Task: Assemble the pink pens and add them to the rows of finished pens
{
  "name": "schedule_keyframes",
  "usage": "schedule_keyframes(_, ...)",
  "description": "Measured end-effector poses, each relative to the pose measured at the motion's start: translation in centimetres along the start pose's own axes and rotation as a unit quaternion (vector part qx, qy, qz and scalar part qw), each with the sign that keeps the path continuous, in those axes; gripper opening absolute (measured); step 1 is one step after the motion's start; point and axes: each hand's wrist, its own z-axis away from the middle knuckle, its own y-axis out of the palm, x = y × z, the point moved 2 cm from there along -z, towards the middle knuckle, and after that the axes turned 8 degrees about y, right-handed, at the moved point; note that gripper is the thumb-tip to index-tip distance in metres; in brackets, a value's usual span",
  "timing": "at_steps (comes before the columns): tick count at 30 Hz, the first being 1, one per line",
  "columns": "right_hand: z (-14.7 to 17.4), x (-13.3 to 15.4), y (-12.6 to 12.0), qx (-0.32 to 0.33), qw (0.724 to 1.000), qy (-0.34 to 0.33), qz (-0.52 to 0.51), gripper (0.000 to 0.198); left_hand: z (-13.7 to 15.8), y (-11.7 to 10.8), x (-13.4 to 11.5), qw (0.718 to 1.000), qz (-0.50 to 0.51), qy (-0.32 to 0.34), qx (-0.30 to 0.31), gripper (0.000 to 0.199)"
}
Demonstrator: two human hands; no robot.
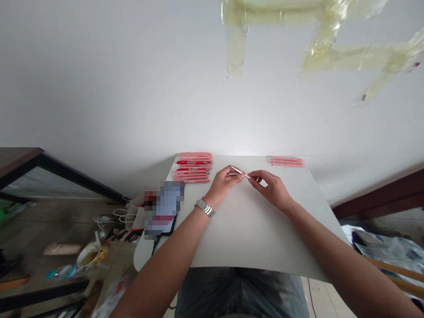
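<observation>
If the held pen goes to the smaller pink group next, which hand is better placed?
Probably the right hand: it touches the pen and is nearer the smaller pink group than the left hand.

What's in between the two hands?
In the head view, a thin, pen-like stick, white with some pink, reaches between the fingertips of the left hand and right hand, above the table.

One held pen (237, 170); two red pens (192, 162)
</observation>
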Motion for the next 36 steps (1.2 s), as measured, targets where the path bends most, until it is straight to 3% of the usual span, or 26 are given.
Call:
schedule_keyframes(10, 0.0, 0.1, -0.1, 0.002, 1.000, 0.010, -0.014, 0.017, 0.2, 0.4, -0.4, 1.000, 0.000, 0.003, 0.015, 0.031)
schedule_keyframes(18, 0.1, 0.1, -0.1, -0.009, 1.000, 0.022, -0.002, 0.019, 0.0, -0.1, 0.0, 0.998, 0.044, 0.020, -0.040, 0.029)
schedule_keyframes(30, 0.1, -0.1, 0.0, -0.005, 1.000, 0.020, -0.010, 0.019, -0.3, -0.3, 0.1, 0.998, 0.017, 0.028, -0.046, 0.031)
schedule_keyframes(36, 0.0, -0.3, 0.1, -0.024, 0.999, 0.030, -0.029, 0.021, -0.3, -0.9, -0.5, 0.997, -0.047, 0.048, -0.026, 0.033)
